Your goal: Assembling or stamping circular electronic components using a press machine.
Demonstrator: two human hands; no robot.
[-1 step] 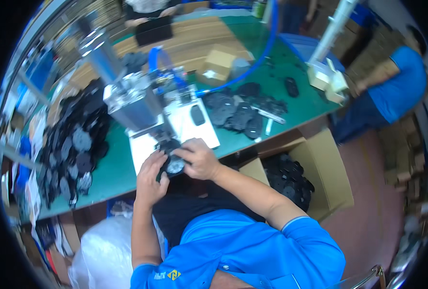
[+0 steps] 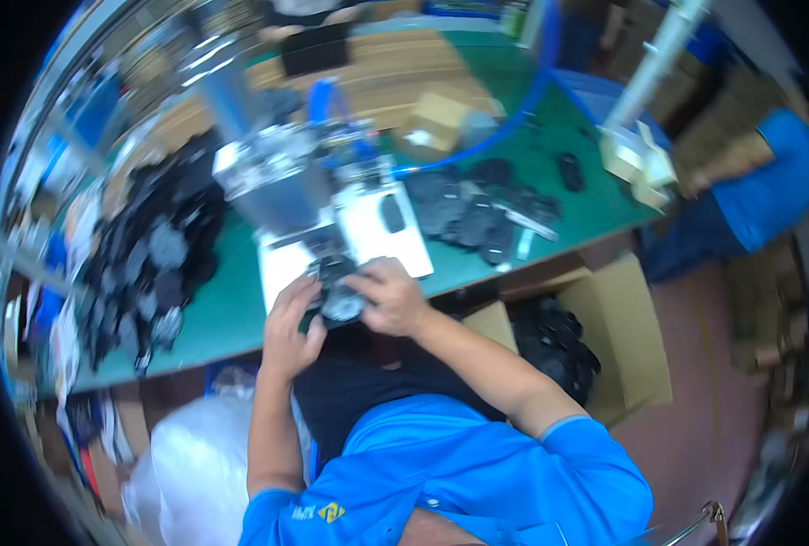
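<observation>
A dark, flat, rounded part (image 2: 341,304) with a paler round disc on it lies between my hands, at the front edge of a press's white base plate (image 2: 281,273). My left hand (image 2: 293,329) holds its left side, the fingers on top and the thumb toward me. On the other side my right hand (image 2: 391,298) grips it with bent fingers. The far end of the part reaches beneath the head of the metal press (image 2: 277,182). Blur hides its finer detail.
Dark flat parts (image 2: 158,246) are heaped at left, with more dark pieces (image 2: 468,218) right of the press. A carton (image 2: 618,337) of dark parts stands at my right. A blue hose (image 2: 539,91) arches overhead. Another person (image 2: 741,196) stands at far right.
The whole view has shifted, so the table and press sit a little farther right and lower. Both hands stay on the dark part, with hardly any change in their grip.
</observation>
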